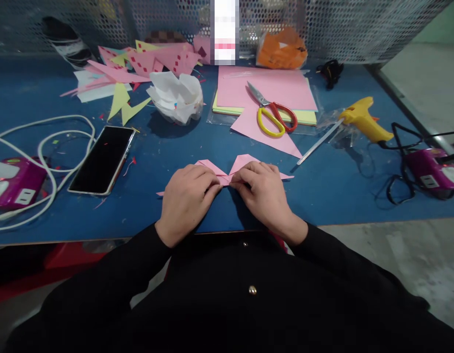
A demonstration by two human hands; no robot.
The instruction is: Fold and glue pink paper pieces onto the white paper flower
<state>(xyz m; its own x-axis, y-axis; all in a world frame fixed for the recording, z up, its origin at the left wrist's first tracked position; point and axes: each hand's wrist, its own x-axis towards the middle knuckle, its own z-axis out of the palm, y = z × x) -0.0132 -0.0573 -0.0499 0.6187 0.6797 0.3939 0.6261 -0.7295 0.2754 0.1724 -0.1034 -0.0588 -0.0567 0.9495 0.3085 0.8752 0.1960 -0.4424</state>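
Observation:
A folded pink paper (245,162) lies near the front edge of the blue table (153,147), with two raised flaps that meet in a V at its centre. My left hand (188,198) pinches its lower edge just left of the centre. On the other side of the V, my right hand (262,196) pinches the same paper between thumb and fingers. Thin pink points stick out beyond both hands. The palms and part of the paper are hidden under my hands.
Scissors (271,113) rest on pink sheets (263,88) behind the hands. A yellow glue gun (362,120) is at the right, a phone (104,159) and white cable at the left. A crumpled white paper bowl (177,95) and paper scraps (120,98) sit farther back.

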